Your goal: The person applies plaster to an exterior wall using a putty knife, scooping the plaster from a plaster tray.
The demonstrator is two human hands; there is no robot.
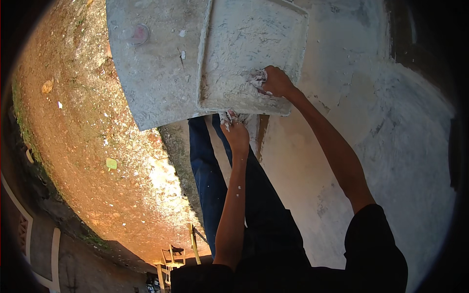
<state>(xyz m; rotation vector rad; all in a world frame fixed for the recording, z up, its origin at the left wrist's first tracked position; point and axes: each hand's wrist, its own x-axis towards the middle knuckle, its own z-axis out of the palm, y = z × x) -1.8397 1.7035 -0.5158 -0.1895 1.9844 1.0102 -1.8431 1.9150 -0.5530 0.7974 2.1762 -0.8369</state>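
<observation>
The right hand (277, 82) presses a lump of wet white plaster (257, 78) against a square board (244, 44), fingers curled round the lump so that the hand is closed on it. The left hand (236, 134) sits just below the board's lower edge, fingers bent upward round a smaller dab of the same plaster (228, 117); how tightly it is closed cannot be told. There are two hands, two bare forearms speckled with white, and one board. The board is pale grey, rough and crusted, with scraped ridges of plaster over its face and a raised rim; its lower edge runs roughly left to right and dips slightly toward the right, and its face is turned toward the camera. It lies against a larger flat grey slab (151, 63), smoother, flecked with white chips, whose long side runs down and to the right. Under the hands are two legs in dark blue trousers (210, 180). To the right stands a whitewashed wall (391, 127), patchy and chalky. To the left is reddish-brown earth (97, 146), gritty and strewn with small pale bits.
</observation>
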